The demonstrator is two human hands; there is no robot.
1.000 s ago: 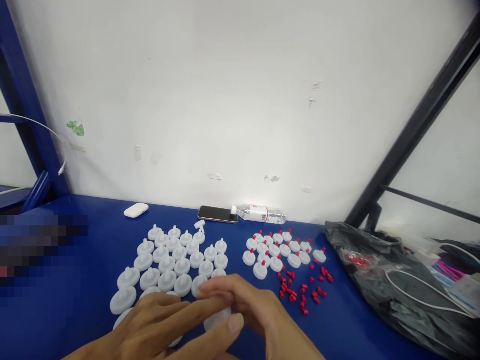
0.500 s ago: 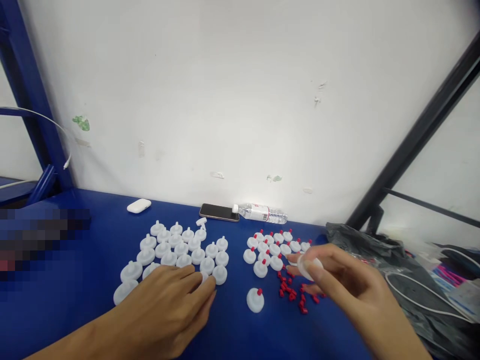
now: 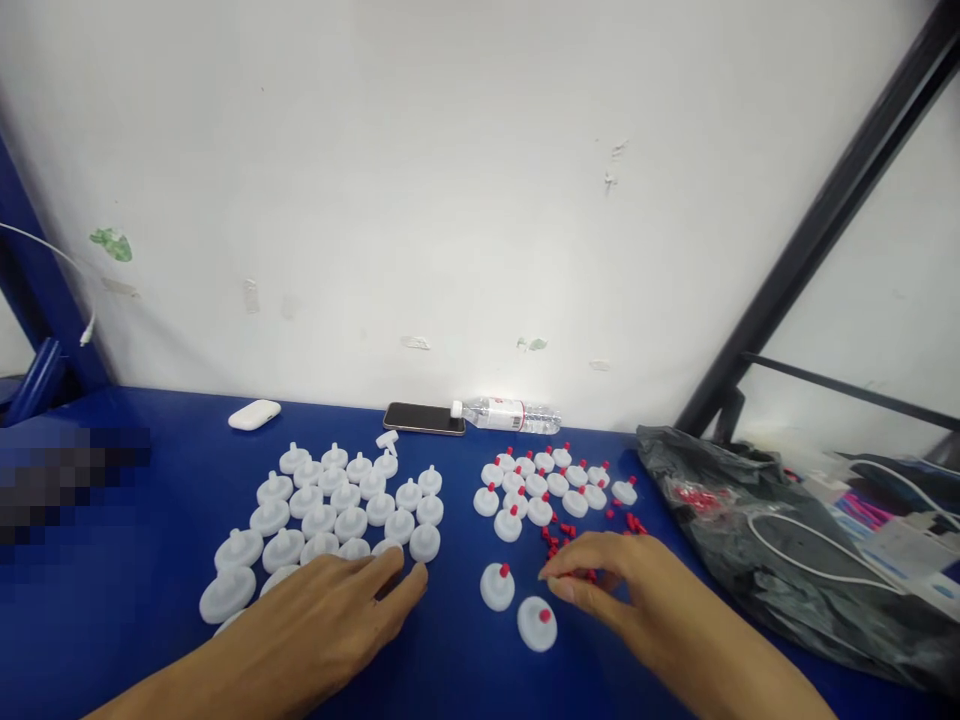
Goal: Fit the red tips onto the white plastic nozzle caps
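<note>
My left hand (image 3: 322, 620) is over the near side of a group of white round discs with short nozzles (image 3: 319, 519). Its fingers are apart, and the index fingertip lies close to a disc (image 3: 386, 547) partly hidden behind it. My right hand (image 3: 637, 590) is low over small loose red caps (image 3: 568, 532). Thumb and index fingertips come together in a pinch; whatever is between them, if anything, cannot be made out. Just left of these fingertips lies a white disc with a red cap on its nozzle (image 3: 537, 626). Another capped disc (image 3: 496, 588) sits beside it.
Several more red-capped discs (image 3: 536, 483) stand in a cluster at centre right. Along the wall lie a white case (image 3: 255, 415), a phone (image 3: 424, 419) and a water bottle (image 3: 504, 414). A dark plastic bag (image 3: 817, 600) with a white cable covers the right side.
My right hand has let go of the white disc, and a second capped disc now lies at the front. That hand has moved down to the red caps. The view has shifted slightly.
</note>
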